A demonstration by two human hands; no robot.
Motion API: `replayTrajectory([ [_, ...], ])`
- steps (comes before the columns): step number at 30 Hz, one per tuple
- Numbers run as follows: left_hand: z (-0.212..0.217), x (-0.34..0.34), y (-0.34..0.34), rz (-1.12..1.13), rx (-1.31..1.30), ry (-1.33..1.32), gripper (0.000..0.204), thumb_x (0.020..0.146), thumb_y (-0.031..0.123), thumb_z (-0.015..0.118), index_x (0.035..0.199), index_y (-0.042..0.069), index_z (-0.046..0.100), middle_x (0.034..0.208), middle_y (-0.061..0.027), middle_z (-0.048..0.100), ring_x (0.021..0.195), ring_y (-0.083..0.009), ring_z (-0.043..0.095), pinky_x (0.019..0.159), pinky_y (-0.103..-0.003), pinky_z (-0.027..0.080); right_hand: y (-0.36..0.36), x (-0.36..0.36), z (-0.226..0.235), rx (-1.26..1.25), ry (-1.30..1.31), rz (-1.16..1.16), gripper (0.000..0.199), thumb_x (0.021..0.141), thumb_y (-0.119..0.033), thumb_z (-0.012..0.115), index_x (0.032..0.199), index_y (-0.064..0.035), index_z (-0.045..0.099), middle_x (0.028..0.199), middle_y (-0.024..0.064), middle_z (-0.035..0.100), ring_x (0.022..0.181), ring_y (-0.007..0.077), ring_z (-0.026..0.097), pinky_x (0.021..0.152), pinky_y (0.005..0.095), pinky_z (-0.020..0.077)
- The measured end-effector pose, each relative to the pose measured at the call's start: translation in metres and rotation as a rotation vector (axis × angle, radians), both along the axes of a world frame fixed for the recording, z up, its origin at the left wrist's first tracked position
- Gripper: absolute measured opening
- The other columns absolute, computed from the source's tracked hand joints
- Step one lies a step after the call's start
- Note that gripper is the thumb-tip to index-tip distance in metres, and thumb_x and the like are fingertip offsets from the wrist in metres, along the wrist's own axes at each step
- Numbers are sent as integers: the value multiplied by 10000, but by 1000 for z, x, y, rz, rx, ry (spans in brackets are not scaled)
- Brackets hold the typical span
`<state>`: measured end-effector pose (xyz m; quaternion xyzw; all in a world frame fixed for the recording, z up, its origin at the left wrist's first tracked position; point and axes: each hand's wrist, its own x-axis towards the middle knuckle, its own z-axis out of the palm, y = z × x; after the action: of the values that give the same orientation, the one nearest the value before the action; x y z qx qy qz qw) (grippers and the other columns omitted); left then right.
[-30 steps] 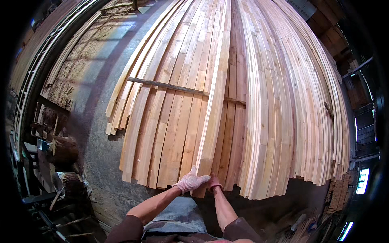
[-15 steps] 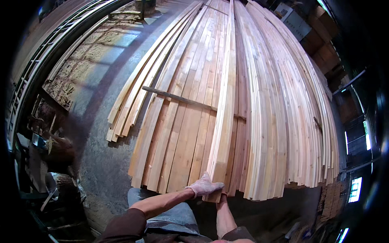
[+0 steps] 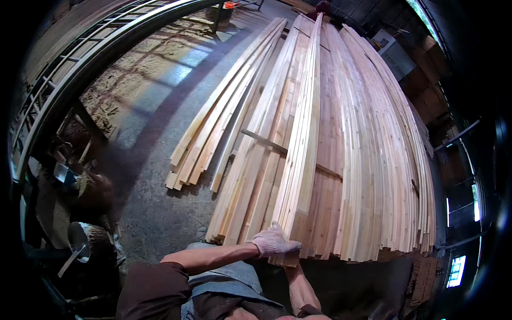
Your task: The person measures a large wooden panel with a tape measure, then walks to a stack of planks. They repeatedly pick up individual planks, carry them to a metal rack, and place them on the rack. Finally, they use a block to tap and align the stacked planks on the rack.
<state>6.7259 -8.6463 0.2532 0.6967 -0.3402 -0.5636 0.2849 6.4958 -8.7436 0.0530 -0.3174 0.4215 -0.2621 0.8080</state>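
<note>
A stack of long pale wooden boards [image 3: 296,208] runs away from me, its near end close to my body. My left hand [image 3: 276,242], in a whitish knitted glove, is closed round that end, thumb up on the left side and fingers across the top. From below, my right forearm [image 3: 301,288] reaches to the underside of the same end; the boards hide my right hand and its fingers. Beneath and left of the stack lie more boards [image 3: 250,181], crossed by a thin dark wooden strip [image 3: 263,141].
Wide rows of boards [image 3: 368,160] spread to the right. Several loose boards [image 3: 205,141] lie on the concrete floor [image 3: 152,186] at the left. Beyond stand a long metal frame [image 3: 72,69] and sawdust [image 3: 144,58]. A grey-white box [image 3: 397,58] stands far right.
My view has shifted, so the loose boards and floor at the left show more fully. The held stack now covers more of the boards to its left. My left hand keeps its grip.
</note>
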Motion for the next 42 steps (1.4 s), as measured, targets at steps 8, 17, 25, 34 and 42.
replayTrajectory([
  [8, -17, 92, 85, -59, -42, -103, 1108, 788, 688, 677, 1369, -204, 371, 1192, -398, 621, 1172, -469, 638, 997, -435, 504, 87, 68, -16, 73, -61, 59, 359, 1021, -288, 513, 1305, -102, 632, 1243, 111, 700, 1142, 293, 659, 995, 419, 529],
  [17, -48, 218, 158, 78, -324, 91, 800, 922, 669, 576, 1283, -44, 536, 1132, -293, 677, 1154, -404, 647, 972, -454, 493, 134, 201, 14, 77, -168, 53, 369, 1033, -304, 500, 1320, -108, 621, 1251, 99, 699, 1150, 277, 657, 1005, 411, 526],
  [25, -183, 396, 151, 757, 8, 345, 1038, 919, 829, 320, 1378, -67, 573, 1366, -272, 605, 1318, -341, 551, 1079, -411, 416, 225, 376, -33, 413, -366, 239, 377, 1043, -319, 489, 1333, -113, 612, 1257, 89, 697, 1157, 263, 655, 1015, 404, 522],
  [34, -188, 547, 260, 740, 82, 81, 918, 980, 769, 273, 1412, 14, 566, 1352, -246, 619, 1244, -326, 597, 1041, -428, 447, 314, 585, -107, 442, -368, 772, 447, 1066, -374, 411, 1428, -132, 513, 1351, 82, 639, 1218, 254, 619, 1061, 454, 492],
  [42, -263, 667, 364, 742, 37, 257, 746, 1033, 681, 303, 1517, 126, 424, 1424, -176, 579, 1270, -323, 581, 1049, -407, 434, 369, 712, -123, 530, -26, 1101, 498, 1084, -322, 386, 1531, -104, 384, 1512, 125, 502, 1383, 298, 484, 1097, 433, 458],
])
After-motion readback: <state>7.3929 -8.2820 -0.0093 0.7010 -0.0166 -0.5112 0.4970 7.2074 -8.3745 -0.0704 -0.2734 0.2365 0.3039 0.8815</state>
